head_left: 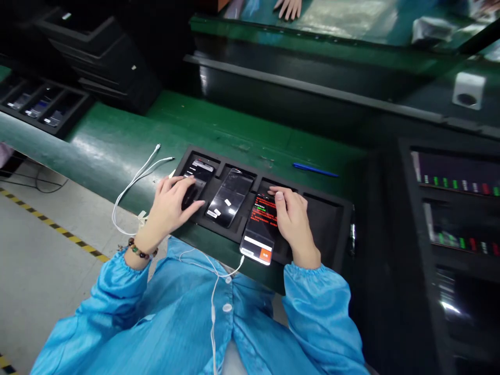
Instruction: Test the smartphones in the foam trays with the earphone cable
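A black foam tray [339, 224] with phone-sized slots lies on the green bench in front of me. My left hand [172, 203], fingers spread, rests over a lit phone [201, 174] in the leftmost slot and covers its lower part. Beside it lies a dark-screened phone [230, 195] with small white stickers. My right hand [291, 216] touches the upper right edge of another lit phone [258, 226], which shows red and green text and an orange button. A white cable [239, 265] runs to that phone's bottom end. The right fingers are partly bent; whether they grip it is unclear.
White cables [135, 182] lie left of the tray, a blue pen [315, 170] behind it. Stacked black trays [105, 57] stand at the back left, near a tray of phones [42, 107]. At right, a rack holds lit screens [457, 177]. Another person's hand [289, 8] rests across the bench.
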